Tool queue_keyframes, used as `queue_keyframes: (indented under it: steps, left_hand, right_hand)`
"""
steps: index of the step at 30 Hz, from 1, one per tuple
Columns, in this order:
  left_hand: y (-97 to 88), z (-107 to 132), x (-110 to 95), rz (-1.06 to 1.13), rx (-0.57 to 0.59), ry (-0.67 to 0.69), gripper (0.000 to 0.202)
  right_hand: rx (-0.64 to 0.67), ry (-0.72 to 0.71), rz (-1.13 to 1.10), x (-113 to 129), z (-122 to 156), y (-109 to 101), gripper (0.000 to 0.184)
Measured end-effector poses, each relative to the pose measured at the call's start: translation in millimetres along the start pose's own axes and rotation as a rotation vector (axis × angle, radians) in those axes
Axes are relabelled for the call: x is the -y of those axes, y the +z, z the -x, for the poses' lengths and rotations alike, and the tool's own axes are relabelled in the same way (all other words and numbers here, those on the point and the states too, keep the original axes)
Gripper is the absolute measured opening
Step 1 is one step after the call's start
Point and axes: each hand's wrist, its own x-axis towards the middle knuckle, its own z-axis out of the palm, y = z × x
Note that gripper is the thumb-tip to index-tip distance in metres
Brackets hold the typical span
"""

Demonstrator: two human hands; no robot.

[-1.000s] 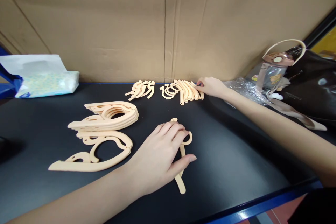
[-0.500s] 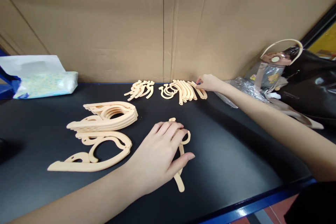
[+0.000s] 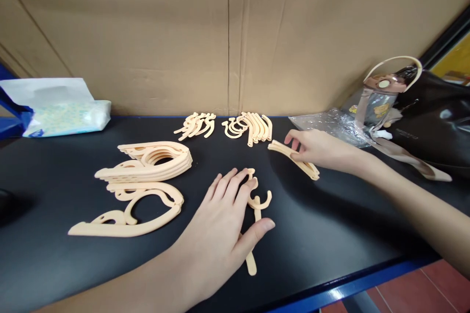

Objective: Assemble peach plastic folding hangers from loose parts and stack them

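Observation:
My left hand [image 3: 227, 220] lies with its fingers stretched over loose cream plastic hanger parts, covering some of them. A curved hook piece [image 3: 266, 200] and a narrow strip [image 3: 251, 263] stick out from beneath it. To the right, my right hand [image 3: 312, 149] pinches long curved hanger arms [image 3: 299, 162] close to the tabletop. On the left, a stack of folded plastic hangers [image 3: 172, 168] sits behind another folded hanger [image 3: 147, 230].
At the back lie a pile of small strips [image 3: 198, 124], several hooks [image 3: 233, 129] and a row of hanger arms [image 3: 259, 127]. A tissue pack [image 3: 66, 115] stands back left. Clear plastic wrap [image 3: 326, 124], a bottle [image 3: 382, 100] and a black bag [image 3: 436, 127] occupy the right.
My right hand has come from the back row toward me and to the right, bringing hanger arms with it. Under my left hand the hook and strip have shifted slightly.

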Motion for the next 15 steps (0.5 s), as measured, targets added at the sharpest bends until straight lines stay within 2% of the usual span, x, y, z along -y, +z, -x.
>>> queue_keyframes:
  steps: [5,8,11,15]
  left_hand:
    - [-15.8,-6.2,-5.3,0.216,0.214,0.076,0.066]
    - [-24.3,-11.6,-4.6,0.281,0.293,0.184,0.069]
    - [-27.1,-15.0,-1.1,0.316,0.253,0.246,0.065]
    - [-26.2,-17.7,2.6,0.257,0.057,0.2,0.04]
  right_hand:
    - [-0.073,-0.215,-0.216,27.7,20.6,10.7,0.014]
    - [-0.091,-0.431,-0.355,42.6,21.6,17.7,0.011]
    - [-0.12,-0.573,-0.438,48.1,18.5,26.5,0.01]
    - [-0.211,-0.599,-0.517,42.8,12.5,37.3,0.011]
